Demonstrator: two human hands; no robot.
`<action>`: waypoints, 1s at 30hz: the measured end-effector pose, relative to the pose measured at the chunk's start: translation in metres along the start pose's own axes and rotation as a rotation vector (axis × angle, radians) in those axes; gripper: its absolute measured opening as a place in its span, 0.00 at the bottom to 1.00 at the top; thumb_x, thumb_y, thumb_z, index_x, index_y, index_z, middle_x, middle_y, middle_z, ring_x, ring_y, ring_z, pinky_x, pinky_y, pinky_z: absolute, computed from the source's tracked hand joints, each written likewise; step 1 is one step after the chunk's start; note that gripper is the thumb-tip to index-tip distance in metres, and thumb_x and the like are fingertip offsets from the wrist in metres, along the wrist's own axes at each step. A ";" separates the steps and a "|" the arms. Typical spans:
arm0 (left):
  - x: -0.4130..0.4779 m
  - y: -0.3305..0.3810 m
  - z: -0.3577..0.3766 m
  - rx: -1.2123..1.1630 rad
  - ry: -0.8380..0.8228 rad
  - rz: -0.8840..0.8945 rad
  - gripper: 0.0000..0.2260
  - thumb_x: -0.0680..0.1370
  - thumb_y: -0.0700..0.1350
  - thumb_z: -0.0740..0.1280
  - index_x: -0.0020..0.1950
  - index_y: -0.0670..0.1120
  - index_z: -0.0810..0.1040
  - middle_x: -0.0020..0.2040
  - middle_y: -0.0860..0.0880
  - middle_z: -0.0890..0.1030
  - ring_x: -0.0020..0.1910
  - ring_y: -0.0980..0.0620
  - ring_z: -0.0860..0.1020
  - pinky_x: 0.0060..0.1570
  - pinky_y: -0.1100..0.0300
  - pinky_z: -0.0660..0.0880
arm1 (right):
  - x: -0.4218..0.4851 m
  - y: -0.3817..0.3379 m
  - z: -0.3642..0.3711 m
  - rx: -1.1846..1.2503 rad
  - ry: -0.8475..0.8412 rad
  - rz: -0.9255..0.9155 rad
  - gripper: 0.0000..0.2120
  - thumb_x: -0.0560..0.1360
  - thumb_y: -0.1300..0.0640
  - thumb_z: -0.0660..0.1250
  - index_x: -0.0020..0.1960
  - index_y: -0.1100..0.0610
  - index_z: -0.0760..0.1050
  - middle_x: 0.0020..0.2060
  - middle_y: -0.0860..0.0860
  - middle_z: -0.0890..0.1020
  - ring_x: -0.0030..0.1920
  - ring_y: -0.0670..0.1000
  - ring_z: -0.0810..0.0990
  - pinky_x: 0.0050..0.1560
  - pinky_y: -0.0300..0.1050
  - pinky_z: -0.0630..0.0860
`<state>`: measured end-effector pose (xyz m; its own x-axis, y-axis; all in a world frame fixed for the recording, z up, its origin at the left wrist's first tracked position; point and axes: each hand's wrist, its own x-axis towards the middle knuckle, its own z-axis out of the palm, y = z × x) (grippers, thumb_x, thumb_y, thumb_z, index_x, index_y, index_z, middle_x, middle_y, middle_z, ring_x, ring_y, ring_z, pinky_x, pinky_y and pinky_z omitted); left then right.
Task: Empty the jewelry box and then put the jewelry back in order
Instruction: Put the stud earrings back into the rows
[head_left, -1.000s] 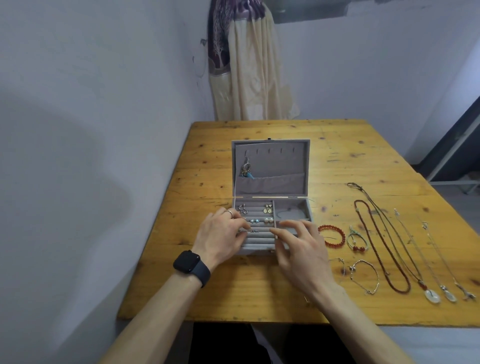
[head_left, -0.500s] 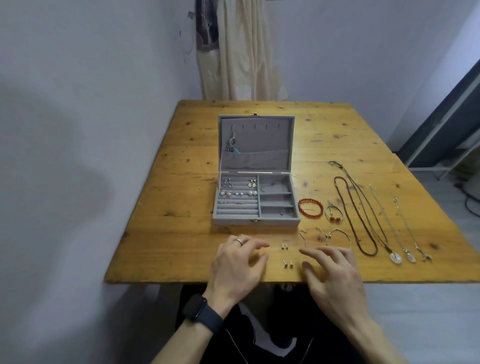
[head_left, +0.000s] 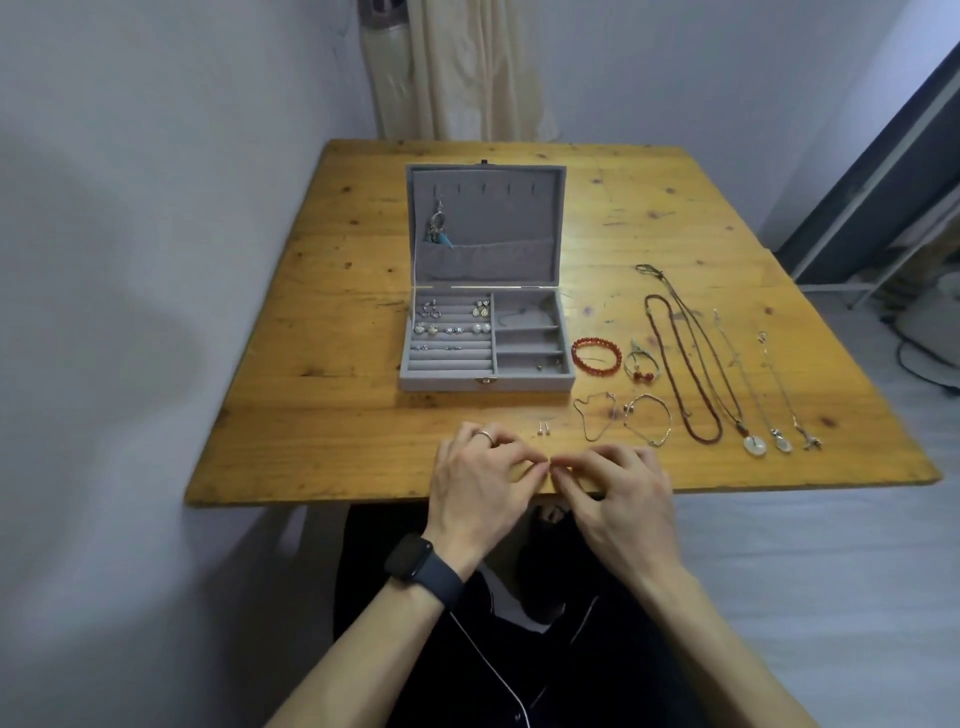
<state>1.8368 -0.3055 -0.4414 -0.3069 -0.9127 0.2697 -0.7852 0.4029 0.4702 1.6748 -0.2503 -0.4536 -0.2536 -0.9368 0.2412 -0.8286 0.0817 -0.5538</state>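
Left hand (head_left: 475, 483) and right hand (head_left: 618, 499) curl fingertip-to-fingertip at the counter's (head_left: 311, 467) near edge, contents untellable; best work low, beside the stud earrings (head_left: 543, 428).

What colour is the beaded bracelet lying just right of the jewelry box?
Red-orange; the beaded bracelet shows clearly in the head view.

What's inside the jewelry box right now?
Earrings sit in the left rows of the jewelry box, a thin chain in the back right compartment, a dangling earring hangs in the lid. The lid pocket hides its inside.
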 end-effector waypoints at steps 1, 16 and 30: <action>0.000 0.000 0.000 0.005 0.001 0.004 0.08 0.75 0.60 0.69 0.47 0.59 0.85 0.46 0.60 0.79 0.51 0.56 0.72 0.48 0.57 0.69 | 0.000 -0.001 0.000 -0.009 -0.006 -0.003 0.05 0.75 0.44 0.72 0.50 0.41 0.84 0.44 0.42 0.79 0.48 0.48 0.70 0.43 0.48 0.69; 0.058 -0.035 -0.051 -0.273 -0.076 -0.114 0.02 0.78 0.46 0.70 0.47 0.51 0.83 0.45 0.55 0.80 0.45 0.57 0.76 0.47 0.59 0.74 | 0.046 -0.015 -0.010 0.241 -0.057 -0.082 0.02 0.76 0.47 0.71 0.48 0.42 0.83 0.44 0.37 0.80 0.49 0.44 0.72 0.47 0.36 0.67; 0.155 -0.051 -0.057 0.184 -0.323 -0.031 0.07 0.79 0.54 0.68 0.52 0.55 0.84 0.56 0.52 0.75 0.60 0.49 0.70 0.57 0.52 0.71 | 0.135 -0.035 0.023 0.207 -0.071 -0.031 0.05 0.77 0.47 0.69 0.49 0.45 0.84 0.44 0.43 0.82 0.49 0.48 0.74 0.45 0.36 0.65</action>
<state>1.8602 -0.4640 -0.3756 -0.4125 -0.9103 -0.0349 -0.8712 0.3830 0.3072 1.6814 -0.3878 -0.4198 -0.1873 -0.9600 0.2079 -0.7135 -0.0125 -0.7005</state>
